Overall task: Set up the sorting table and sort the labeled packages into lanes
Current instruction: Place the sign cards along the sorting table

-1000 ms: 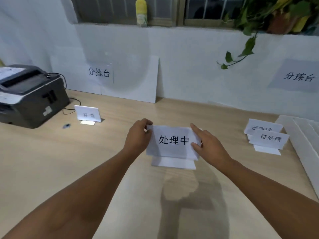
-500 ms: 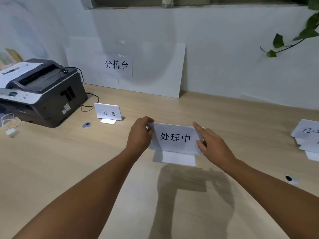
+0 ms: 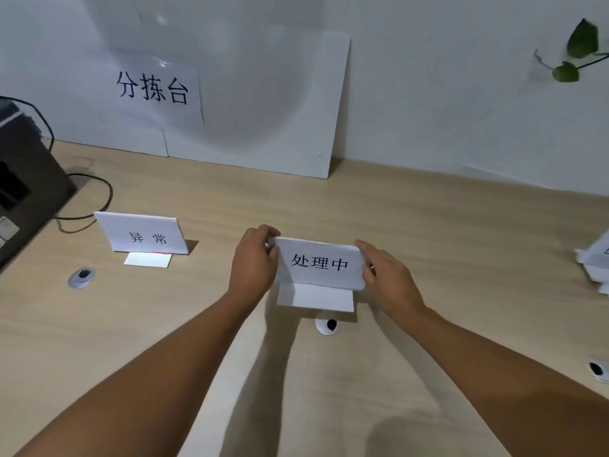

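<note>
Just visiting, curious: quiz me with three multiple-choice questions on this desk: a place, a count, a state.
1. The 异常 sign stands where from the 处理中 sign? A left B right C on top
2. How many round holes show in the table? A one B three C six
3. The 处理中 sign is A untouched B in one hand C in both hands
1 A: it is toward the printer. 2 B: three show. 3 C: left hand and right hand pinch its side edges.

The left hand (image 3: 253, 261) and right hand (image 3: 392, 285) were bare; both forearms, reaching in from seven and five o'clock, were unclothed.
</note>
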{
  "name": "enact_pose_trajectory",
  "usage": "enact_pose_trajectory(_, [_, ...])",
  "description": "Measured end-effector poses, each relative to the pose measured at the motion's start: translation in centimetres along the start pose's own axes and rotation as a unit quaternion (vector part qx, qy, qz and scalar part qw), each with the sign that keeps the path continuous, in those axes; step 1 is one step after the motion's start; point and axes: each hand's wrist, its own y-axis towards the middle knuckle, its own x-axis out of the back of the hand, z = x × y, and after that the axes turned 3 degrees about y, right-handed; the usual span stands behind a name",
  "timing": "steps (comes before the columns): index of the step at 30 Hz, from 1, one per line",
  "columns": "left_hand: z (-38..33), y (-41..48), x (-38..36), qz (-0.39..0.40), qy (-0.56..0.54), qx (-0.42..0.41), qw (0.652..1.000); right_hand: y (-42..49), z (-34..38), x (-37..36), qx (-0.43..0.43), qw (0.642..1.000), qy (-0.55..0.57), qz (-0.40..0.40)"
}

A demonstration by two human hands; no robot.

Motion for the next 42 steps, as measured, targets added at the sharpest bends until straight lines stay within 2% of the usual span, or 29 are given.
enact_pose_trajectory(6, [5.4, 5.9, -4.0, 0.019, -0.003, 0.012, 1.000, 5.7, -1.1, -4.9, -0.030, 0.999, -0.006, 0.017])
enact_pose_trajectory(11, [8.3, 6.9, -5.9, 0.010, 0.000, -0.008, 1.000, 7.0, -2.5, -8.0, -0.036, 0.999, 0.006, 0.008])
enact_pose_trajectory(19, [5.2, 4.8, -4.1, -0.014, -0.018, 0.014, 1.000, 5.2, -2.1, -4.2, -0.027, 0.999, 0.025, 0.027])
enact_pose_trajectory(22, [1.4, 3.1, -2.8, -0.026, 0.015, 0.002, 1.000, 2.7, -2.3, -0.1, -0.018, 0.999, 0.000, 0.027])
enact_pose_trajectory(25, [-3.9, 0.8, -2.2, 0.001, 0.027, -0.026, 0.999, -1.1, -3.9, 5.7, 0.003, 0.998, -0.041, 0.037])
enact_pose_trajectory(30, [-15.1, -4.8, -4.5, 0.091, 0.001, -0.102, 0.991, -10.4, -9.5, 16.8, -0.028, 0.996, -0.086, -0.011])
enact_pose_trajectory(34, [-24.6, -11.7, -8.4, 0.179, 0.028, -0.180, 0.967, -20.0, -16.0, 25.5, -0.066, 0.991, -0.087, -0.070])
enact_pose_trajectory(42, [-40.0, -26.1, -15.8, 0.169, 0.026, -0.218, 0.961, -34.3, -25.7, 38.5, -0.100, 0.984, -0.084, -0.118])
